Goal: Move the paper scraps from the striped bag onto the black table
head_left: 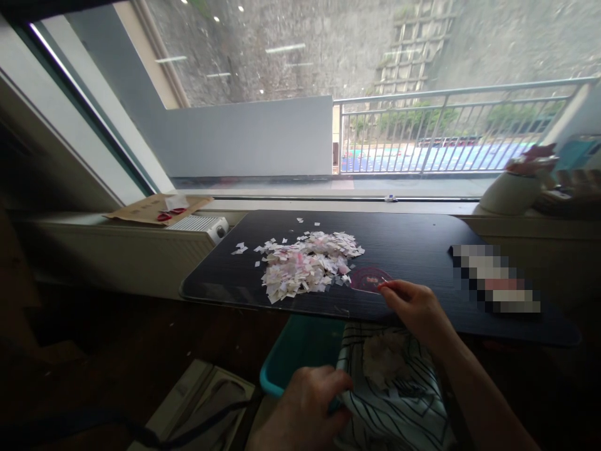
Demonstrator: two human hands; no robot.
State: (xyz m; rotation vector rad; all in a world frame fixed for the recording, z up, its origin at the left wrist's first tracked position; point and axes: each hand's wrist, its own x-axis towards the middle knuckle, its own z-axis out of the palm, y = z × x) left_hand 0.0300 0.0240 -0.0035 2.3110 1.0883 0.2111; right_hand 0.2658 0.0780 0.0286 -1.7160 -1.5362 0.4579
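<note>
My right hand (417,307) is closed in a pinch on the edge of a thin, see-through pink disc (369,279), which lies low over the dark tabletop. Just left of the disc spreads a heap of small paper pieces (300,269), mostly white with some pink. Below the table edge, my left hand (312,398) has its fingers curled on the border of a striped cloth (350,357). More pale paper bits (387,360) lie on this cloth. A teal tub (282,363) stands beside it, partly hidden by the table and my left hand.
The dark table (399,238) has rounded corners and stands against the window sill. A blurred-out item (498,279) lies on its right side. At left are a radiator (200,228) and a brown paper envelope (141,210). A white container (507,191) stands on the right sill.
</note>
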